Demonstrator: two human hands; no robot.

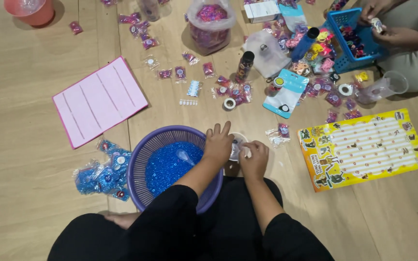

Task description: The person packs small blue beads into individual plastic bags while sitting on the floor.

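Small white cup [237, 143] clamped by both hands' fingers [247, 151], beside purple basket rim [170, 131].

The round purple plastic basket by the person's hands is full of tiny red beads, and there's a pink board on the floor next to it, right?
Not quite. In the head view, the tiny beads in the round purple plastic basket are blue, not red. The rest holds: the basket sits by the person's left hand and right hand, with the pink board beside it.

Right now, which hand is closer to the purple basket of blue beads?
Left. The left hand sits at the purple basket's right rim; the right hand is farther right, clear of it.
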